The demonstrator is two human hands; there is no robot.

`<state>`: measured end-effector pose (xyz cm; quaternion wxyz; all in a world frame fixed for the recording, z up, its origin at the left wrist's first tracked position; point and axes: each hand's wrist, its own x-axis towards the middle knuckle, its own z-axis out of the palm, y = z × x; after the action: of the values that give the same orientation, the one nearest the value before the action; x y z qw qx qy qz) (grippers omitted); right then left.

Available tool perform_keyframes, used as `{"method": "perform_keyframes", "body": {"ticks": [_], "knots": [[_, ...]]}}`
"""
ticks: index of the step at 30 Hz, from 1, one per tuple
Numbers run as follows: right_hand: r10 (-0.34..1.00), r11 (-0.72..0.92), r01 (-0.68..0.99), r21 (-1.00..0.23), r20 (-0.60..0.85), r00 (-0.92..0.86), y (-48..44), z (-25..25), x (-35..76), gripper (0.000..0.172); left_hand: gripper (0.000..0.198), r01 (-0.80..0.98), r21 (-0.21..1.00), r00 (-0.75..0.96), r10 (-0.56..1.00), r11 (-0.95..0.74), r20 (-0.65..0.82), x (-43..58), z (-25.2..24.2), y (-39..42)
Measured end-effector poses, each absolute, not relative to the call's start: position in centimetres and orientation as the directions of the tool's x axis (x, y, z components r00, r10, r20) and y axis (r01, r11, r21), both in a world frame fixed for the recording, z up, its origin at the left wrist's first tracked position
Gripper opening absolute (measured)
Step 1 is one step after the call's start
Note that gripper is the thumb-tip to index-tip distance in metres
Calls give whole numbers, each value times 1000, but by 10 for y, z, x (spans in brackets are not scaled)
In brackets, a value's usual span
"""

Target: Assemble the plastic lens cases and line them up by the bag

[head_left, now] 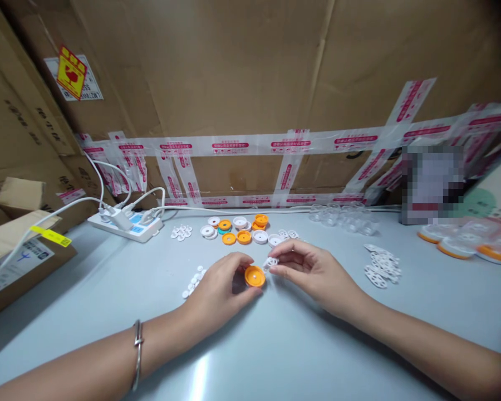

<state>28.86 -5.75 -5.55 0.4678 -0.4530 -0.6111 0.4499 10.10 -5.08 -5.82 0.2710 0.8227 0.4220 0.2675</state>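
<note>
My left hand (223,284) grips a round orange plastic cup-like base (254,277) between thumb and fingers, its hollow side facing up with a small white peg at the centre. Just right of it, my right hand (313,270) pinches a small white openwork plastic piece (270,264) close to the base's rim. Beside the left hand lie several small white round pieces (193,283), partly hidden by it. Behind both hands stand orange bases (244,238), white bases (260,236) and a teal one (224,226), some stacked.
White cross-shaped parts (181,232) lie near a power strip (127,223) at left. To the right are a pile of white openwork pieces (383,265), clear domes (344,217) and orange-based clear cases (463,245). A large taped carton (242,83) walls off the back.
</note>
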Motion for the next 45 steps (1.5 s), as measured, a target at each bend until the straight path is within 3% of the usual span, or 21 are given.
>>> {"method": "perform_keyframes", "body": {"ticks": [7, 17, 21, 30, 36, 42, 45], "knots": [[942, 300, 205, -932, 256, -216, -59, -62, 283, 1, 34, 508, 715, 519, 833, -481, 191, 103, -59, -53], [812, 577, 343, -741, 474, -341, -57, -62, 282, 14, 32, 494, 713, 529, 823, -497, 208, 103, -60, -52], [775, 626, 370, -686, 496, -392, -59, -62, 282, 15, 29, 490, 708, 532, 818, -508, 219, 103, -60, -52], [786, 612, 384, -692, 475, -397, -59, -62, 281, 12, 24, 456, 725, 547, 805, -516, 228, 103, -59, -53], [812, 579, 406, -707, 455, -365, -63, -60, 280, 8, 32, 468, 706, 565, 794, -531, 223, 102, -58, -52], [860, 499, 344, -795, 406, -309, -64, -58, 280, 8, 28, 472, 728, 524, 822, -497, 221, 102, -55, -53], [890, 449, 289, -845, 396, -225, -66, -53, 279, 8, 28, 370, 800, 465, 840, -472, 281, 102, -52, -53]]}}
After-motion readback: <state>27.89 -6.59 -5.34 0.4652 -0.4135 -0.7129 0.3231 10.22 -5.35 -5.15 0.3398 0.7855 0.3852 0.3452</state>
